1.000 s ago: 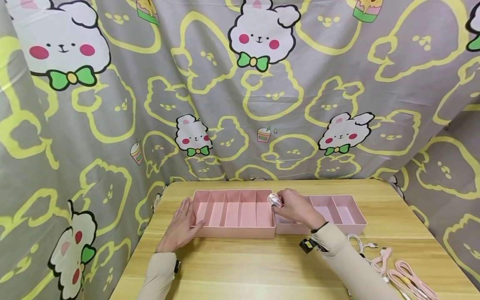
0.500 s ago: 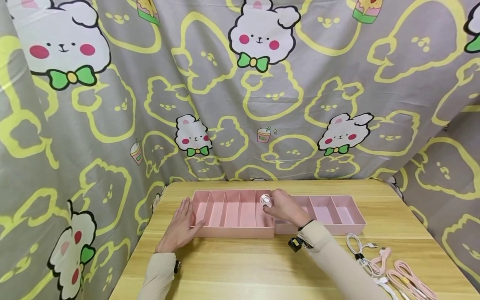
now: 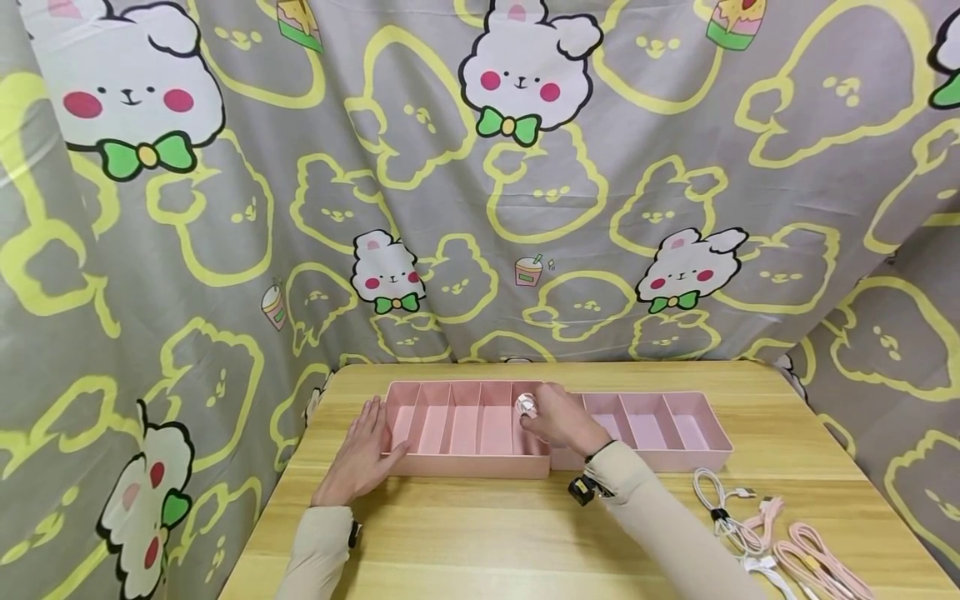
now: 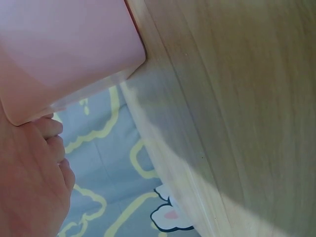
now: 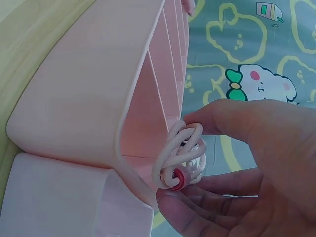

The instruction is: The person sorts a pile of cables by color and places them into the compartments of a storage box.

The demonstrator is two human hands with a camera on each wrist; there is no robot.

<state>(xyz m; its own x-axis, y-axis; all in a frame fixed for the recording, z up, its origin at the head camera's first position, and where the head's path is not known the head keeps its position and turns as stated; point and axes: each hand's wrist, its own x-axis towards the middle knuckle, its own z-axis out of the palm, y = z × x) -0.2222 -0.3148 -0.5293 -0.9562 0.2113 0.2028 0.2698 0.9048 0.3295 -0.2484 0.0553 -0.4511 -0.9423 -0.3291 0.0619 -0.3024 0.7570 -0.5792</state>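
A coiled cable [image 5: 178, 152], pale with a red band, is pinched between the thumb and fingers of my right hand [image 3: 564, 418]. In the head view the coil overlaps the rightmost compartment of the salmon-pink divided box [image 3: 472, 467]. The right wrist view shows it close to that box's rim. My left hand [image 3: 360, 458] rests against the box's left end, fingers extended along the wall and thumb at the front corner. A paler pink divided box [image 3: 645, 459] adjoins on the right, partly hidden behind my right hand.
Several bundled cables lie at the table's right front, among them a white one [image 3: 708, 497] with a black tie and a pink one [image 3: 825, 557]. A grey patterned curtain [image 3: 450, 208] hangs behind the wooden table [image 3: 465, 533].
My right hand has moved left with the coiled cable, from the joint between the two boxes to over the salmon-pink box's rightmost compartment. The left hand has stayed in place.
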